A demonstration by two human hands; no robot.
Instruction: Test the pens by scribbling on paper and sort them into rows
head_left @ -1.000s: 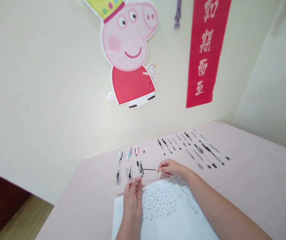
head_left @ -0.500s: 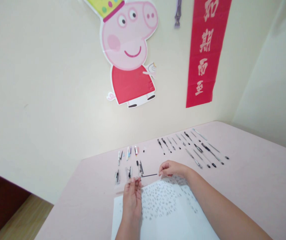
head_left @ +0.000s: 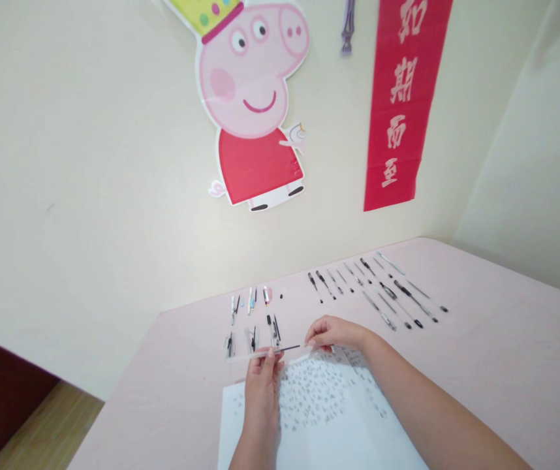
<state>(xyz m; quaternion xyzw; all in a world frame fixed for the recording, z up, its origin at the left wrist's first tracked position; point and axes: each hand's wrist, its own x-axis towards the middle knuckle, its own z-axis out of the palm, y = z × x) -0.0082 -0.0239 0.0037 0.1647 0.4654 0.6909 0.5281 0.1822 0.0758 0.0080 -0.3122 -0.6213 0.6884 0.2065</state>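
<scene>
My left hand (head_left: 262, 385) pinches a clear pen barrel (head_left: 253, 356) that lies crosswise above the paper. My right hand (head_left: 335, 331) pinches the end of a thin black refill (head_left: 290, 348), whose other end sits in the barrel's mouth. Both hands hover over a white sheet (head_left: 324, 418) covered in small handwritten marks, on a pink table (head_left: 480, 352).
Several short pen caps and parts (head_left: 253, 320) lie in rows just beyond my hands. Several pens and refills (head_left: 382, 290) lie side by side at the back right. A cartoon pig sticker (head_left: 253, 104) and a red banner (head_left: 400, 98) hang on the wall.
The refill has gone from pointing free toward the left hand to entering the clear barrel. The left hand has turned the barrel level; the right hand has moved slightly left.
</scene>
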